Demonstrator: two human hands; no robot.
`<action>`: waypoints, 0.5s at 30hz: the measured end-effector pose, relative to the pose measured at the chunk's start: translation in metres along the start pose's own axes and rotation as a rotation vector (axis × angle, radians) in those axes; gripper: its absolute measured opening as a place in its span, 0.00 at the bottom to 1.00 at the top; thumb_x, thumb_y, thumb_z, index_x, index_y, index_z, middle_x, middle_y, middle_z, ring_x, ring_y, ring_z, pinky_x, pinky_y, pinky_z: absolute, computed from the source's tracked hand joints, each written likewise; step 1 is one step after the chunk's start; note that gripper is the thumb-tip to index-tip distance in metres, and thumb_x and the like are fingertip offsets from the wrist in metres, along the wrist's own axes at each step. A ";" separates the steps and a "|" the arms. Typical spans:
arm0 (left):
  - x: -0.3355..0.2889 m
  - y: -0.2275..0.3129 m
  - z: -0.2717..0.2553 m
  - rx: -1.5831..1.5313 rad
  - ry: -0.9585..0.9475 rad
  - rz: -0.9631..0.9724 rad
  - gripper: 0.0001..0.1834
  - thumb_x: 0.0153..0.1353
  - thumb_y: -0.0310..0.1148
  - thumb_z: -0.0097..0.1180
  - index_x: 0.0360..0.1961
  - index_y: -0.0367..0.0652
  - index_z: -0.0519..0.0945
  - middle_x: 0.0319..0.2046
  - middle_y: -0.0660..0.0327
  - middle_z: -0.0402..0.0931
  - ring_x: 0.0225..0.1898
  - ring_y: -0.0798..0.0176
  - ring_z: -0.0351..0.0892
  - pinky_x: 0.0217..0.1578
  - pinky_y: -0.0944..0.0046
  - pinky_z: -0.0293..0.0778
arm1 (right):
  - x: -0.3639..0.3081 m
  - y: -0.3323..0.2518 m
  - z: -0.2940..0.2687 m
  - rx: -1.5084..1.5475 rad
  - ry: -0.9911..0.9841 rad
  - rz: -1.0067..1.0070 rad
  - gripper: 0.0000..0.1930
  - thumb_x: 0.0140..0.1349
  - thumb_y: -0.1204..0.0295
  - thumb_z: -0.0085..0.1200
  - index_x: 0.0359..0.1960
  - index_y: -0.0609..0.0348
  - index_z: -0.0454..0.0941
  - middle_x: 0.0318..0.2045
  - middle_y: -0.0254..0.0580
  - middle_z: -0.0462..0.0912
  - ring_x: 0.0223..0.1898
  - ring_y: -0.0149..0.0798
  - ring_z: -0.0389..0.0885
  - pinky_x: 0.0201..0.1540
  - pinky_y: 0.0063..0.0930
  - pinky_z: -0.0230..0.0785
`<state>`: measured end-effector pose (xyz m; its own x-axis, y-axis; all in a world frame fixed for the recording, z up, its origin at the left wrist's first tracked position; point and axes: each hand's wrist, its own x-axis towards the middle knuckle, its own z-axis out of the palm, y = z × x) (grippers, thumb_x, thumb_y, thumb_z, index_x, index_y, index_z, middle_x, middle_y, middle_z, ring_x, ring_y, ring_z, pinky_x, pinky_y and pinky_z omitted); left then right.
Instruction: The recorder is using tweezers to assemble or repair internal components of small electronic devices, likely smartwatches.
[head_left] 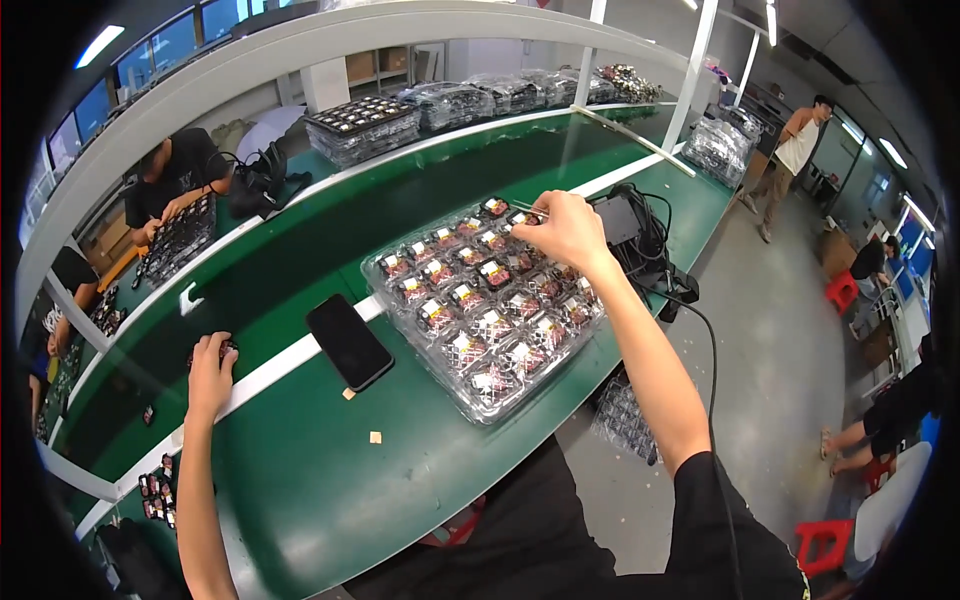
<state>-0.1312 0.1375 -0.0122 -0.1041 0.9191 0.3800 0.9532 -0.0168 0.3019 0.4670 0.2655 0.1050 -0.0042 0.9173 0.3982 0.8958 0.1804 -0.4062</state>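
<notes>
Looking down, we have the green bench [300,490] beneath us, and on it, lying across the white rail [265,385], the clear plastic tray [478,408], its pockets filled with small parts. We judge the tray light but thin-walled and slippery, apt to flex if lifted by one corner; opposite rims would be the places to hold it, kept level so that nothing tips out. Beside its left edge lies a black phone [350,342], smooth and stiff. Our right hand [568,232] is over the tray's far side, fingers pinched around slim tweezers [530,208]. Our left hand [208,372] curls over a dark piece [230,349] beyond the rail; the fingers hide most of it, so we cannot tell whether they grip it. The small parts [493,273] look light, rigid and perhaps fragile, best taken by their dark outer edges with gentle pressure.
</notes>
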 end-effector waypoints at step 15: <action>-0.131 0.173 -0.049 -0.261 -0.388 0.468 0.26 0.70 0.24 0.65 0.68 0.36 0.80 0.68 0.43 0.78 0.67 0.36 0.79 0.70 0.45 0.72 | -0.107 -0.080 -0.021 0.770 -0.145 -0.413 0.14 0.74 0.66 0.60 0.42 0.69 0.85 0.35 0.53 0.87 0.36 0.48 0.88 0.43 0.43 0.80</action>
<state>0.0330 -0.0054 0.0330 0.4609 0.8658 0.1948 0.7677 -0.4991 0.4019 0.4049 0.1451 0.1119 -0.3642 0.7528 0.5482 0.2627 0.6478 -0.7151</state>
